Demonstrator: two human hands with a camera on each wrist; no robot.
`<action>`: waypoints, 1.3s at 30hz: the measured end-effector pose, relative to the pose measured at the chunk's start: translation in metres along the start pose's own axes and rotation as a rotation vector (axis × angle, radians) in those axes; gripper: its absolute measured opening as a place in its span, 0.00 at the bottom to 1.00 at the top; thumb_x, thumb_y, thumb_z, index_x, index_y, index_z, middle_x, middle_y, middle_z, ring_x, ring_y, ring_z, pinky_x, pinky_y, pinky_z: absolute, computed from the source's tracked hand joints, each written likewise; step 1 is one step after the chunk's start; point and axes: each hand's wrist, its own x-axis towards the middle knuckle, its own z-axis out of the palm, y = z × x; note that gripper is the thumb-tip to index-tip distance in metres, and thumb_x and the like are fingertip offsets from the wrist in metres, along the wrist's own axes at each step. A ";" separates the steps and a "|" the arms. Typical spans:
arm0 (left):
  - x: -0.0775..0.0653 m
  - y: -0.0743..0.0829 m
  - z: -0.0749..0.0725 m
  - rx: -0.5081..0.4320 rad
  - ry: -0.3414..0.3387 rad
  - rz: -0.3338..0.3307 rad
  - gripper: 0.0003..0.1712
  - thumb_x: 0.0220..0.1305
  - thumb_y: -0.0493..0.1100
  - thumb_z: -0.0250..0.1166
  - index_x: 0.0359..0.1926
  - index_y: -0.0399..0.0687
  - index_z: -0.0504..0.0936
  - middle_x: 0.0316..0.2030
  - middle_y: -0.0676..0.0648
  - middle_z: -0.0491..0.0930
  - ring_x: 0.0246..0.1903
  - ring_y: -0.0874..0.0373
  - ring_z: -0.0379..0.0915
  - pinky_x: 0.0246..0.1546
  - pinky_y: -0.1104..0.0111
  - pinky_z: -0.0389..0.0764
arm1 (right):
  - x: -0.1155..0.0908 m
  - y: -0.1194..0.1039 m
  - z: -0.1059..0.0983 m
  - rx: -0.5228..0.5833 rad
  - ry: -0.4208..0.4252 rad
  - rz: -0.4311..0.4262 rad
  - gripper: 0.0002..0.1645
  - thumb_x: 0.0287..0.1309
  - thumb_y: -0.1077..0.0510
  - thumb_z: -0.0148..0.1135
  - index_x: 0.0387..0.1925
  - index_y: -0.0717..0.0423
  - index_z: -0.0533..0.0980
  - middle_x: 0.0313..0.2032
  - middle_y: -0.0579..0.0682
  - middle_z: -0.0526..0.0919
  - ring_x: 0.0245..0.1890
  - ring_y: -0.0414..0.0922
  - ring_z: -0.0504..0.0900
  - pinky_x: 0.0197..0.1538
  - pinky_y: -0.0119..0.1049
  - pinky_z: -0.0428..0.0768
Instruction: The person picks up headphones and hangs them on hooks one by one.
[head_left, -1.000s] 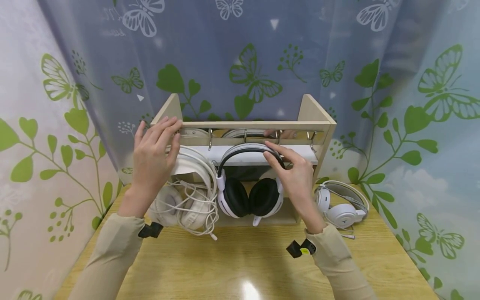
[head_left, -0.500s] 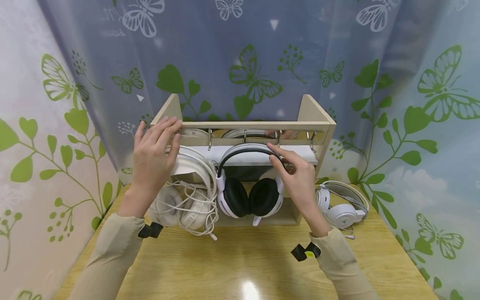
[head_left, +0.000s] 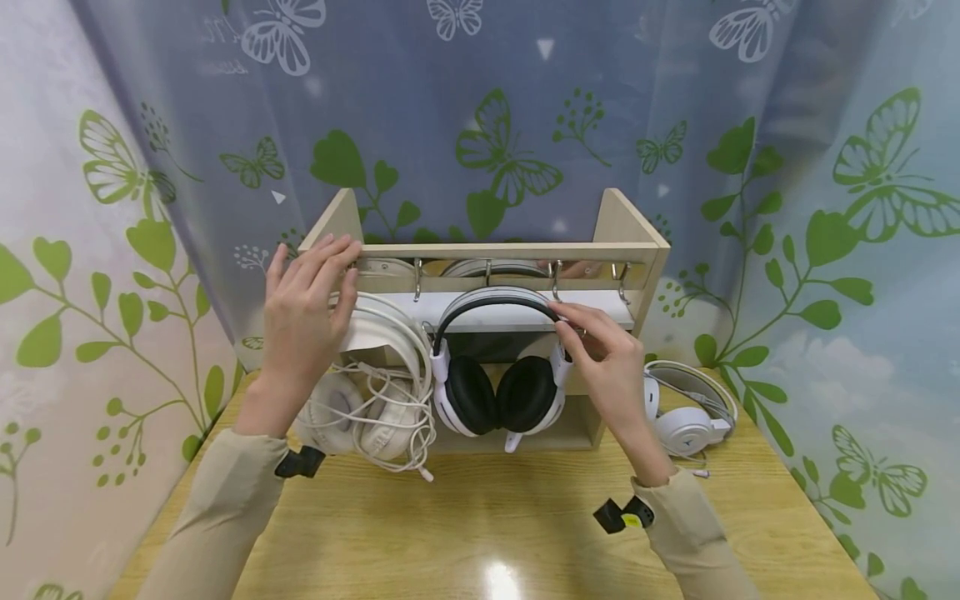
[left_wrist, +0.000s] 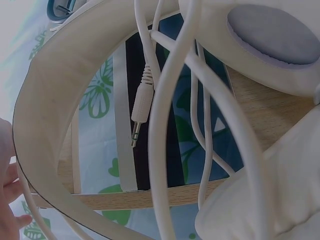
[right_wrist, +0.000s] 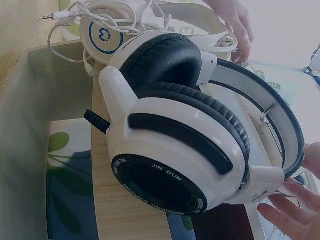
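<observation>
A white headset with black ear pads [head_left: 498,396] hangs ear cups down on the front of a small wooden rack. My right hand [head_left: 611,367] is at the right side of its black headband; the index finger and thumb touch the band, lightly spread. In the right wrist view those fingertips [right_wrist: 312,157] lie beside the headband's end. My left hand [head_left: 303,317] rests on the rack's upper left corner, fingers fairly straight along the edge. Just below it hang cream-white headphones [head_left: 390,429] with a tangled white cable. Their plug [left_wrist: 142,102] dangles inside the headband.
The wooden rack [head_left: 517,248] carries a row of metal hooks [head_left: 622,283] along a mirror-like strip. Another white headset [head_left: 686,429] lies on the wooden table [head_left: 465,525] at the right. A patterned curtain [head_left: 420,100] stands behind the rack.
My right hand has slid along the headband to the right and slightly down, its fingers loosening. The hanging headset and my left hand stay in place.
</observation>
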 end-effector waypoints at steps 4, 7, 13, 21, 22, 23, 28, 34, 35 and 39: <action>-0.001 -0.001 0.000 0.018 -0.005 0.008 0.18 0.77 0.43 0.55 0.58 0.41 0.83 0.58 0.42 0.82 0.61 0.44 0.76 0.74 0.46 0.54 | -0.004 0.001 -0.004 -0.024 0.012 0.022 0.16 0.64 0.66 0.66 0.52 0.54 0.86 0.50 0.51 0.87 0.40 0.34 0.86 0.43 0.22 0.82; -0.001 -0.002 0.000 0.029 -0.010 0.015 0.19 0.78 0.45 0.54 0.59 0.40 0.83 0.58 0.41 0.82 0.61 0.43 0.76 0.74 0.46 0.54 | -0.006 -0.002 -0.007 -0.027 0.028 0.027 0.14 0.64 0.68 0.66 0.49 0.58 0.86 0.47 0.53 0.88 0.39 0.33 0.86 0.43 0.21 0.82; -0.002 -0.003 0.001 0.024 -0.002 0.013 0.19 0.78 0.45 0.54 0.58 0.41 0.83 0.58 0.42 0.82 0.61 0.43 0.76 0.74 0.46 0.54 | -0.006 -0.018 -0.013 0.019 0.061 0.011 0.10 0.62 0.75 0.63 0.45 0.72 0.83 0.44 0.66 0.86 0.45 0.28 0.83 0.45 0.20 0.80; -0.001 -0.002 0.001 0.020 -0.003 0.014 0.19 0.78 0.45 0.54 0.59 0.41 0.83 0.58 0.41 0.82 0.61 0.43 0.76 0.75 0.46 0.54 | -0.014 0.009 -0.025 -0.007 0.089 0.064 0.12 0.66 0.66 0.64 0.48 0.58 0.86 0.45 0.53 0.88 0.42 0.32 0.84 0.41 0.21 0.80; -0.001 -0.002 0.000 0.021 -0.004 0.014 0.19 0.78 0.45 0.54 0.59 0.41 0.83 0.58 0.41 0.82 0.61 0.43 0.76 0.75 0.46 0.54 | -0.014 0.011 -0.026 -0.013 0.092 0.066 0.12 0.67 0.65 0.64 0.48 0.56 0.87 0.46 0.52 0.88 0.42 0.33 0.84 0.41 0.22 0.80; -0.001 -0.002 0.001 0.022 -0.004 0.014 0.20 0.78 0.45 0.54 0.59 0.41 0.83 0.58 0.41 0.82 0.61 0.43 0.76 0.75 0.46 0.54 | -0.015 0.013 -0.028 -0.016 0.094 0.068 0.12 0.67 0.64 0.64 0.49 0.56 0.87 0.46 0.52 0.88 0.43 0.34 0.84 0.42 0.22 0.81; -0.001 -0.002 0.001 0.019 -0.004 0.012 0.19 0.77 0.45 0.55 0.59 0.40 0.83 0.58 0.41 0.82 0.61 0.43 0.76 0.75 0.46 0.54 | -0.020 0.016 -0.035 0.005 0.117 0.092 0.11 0.68 0.65 0.63 0.48 0.58 0.86 0.47 0.55 0.88 0.46 0.35 0.85 0.43 0.23 0.81; -0.001 -0.002 0.000 0.024 -0.013 0.017 0.19 0.77 0.44 0.55 0.59 0.40 0.83 0.58 0.41 0.82 0.61 0.42 0.76 0.75 0.47 0.53 | -0.026 0.016 -0.043 -0.001 0.162 0.120 0.11 0.68 0.69 0.61 0.47 0.65 0.85 0.43 0.63 0.87 0.43 0.34 0.86 0.43 0.20 0.80; -0.001 -0.002 0.000 0.024 -0.012 0.017 0.19 0.77 0.44 0.55 0.59 0.40 0.83 0.58 0.41 0.82 0.61 0.42 0.76 0.75 0.47 0.53 | -0.027 0.016 -0.045 -0.003 0.169 0.129 0.11 0.68 0.70 0.60 0.47 0.67 0.84 0.43 0.64 0.87 0.42 0.34 0.86 0.43 0.20 0.80; -0.001 -0.002 0.001 0.013 -0.001 0.011 0.19 0.77 0.44 0.55 0.58 0.41 0.83 0.58 0.41 0.82 0.61 0.43 0.76 0.75 0.46 0.54 | -0.030 0.021 -0.055 -0.004 0.204 0.152 0.11 0.69 0.70 0.59 0.48 0.69 0.84 0.43 0.59 0.88 0.40 0.33 0.87 0.44 0.21 0.81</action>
